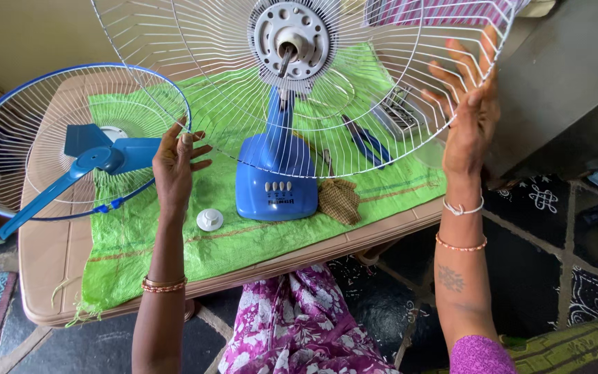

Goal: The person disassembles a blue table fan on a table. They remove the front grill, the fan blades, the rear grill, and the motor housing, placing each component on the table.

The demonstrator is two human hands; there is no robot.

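Hands grip the white wire guard (pixel 195 104) at opposite edges. Left hand (pixel 176 165) closes its fingers on the lower left rim of the guard; right hand (pixel 470 111) clasps the right rim, fingers spread over the wires. The guard sits tilted around the grey motor hub (pixel 291 34), with the bare shaft pointing toward the camera. The hub stands on a blue fan base (pixel 275 181) with a row of white buttons, placed on a green woven sheet (pixel 174 242) covering a beige table (pixel 50 277). Just left of the base lies a white round cap (pixel 210 219). A blue-rimmed guard (pixel 29 131) with blue fan blades (pixel 98 156) resting in it lies at the table's left end. A checked cloth (pixel 340 201) lies just right of the base, with blue-handled pliers (pixel 368 144) beyond.
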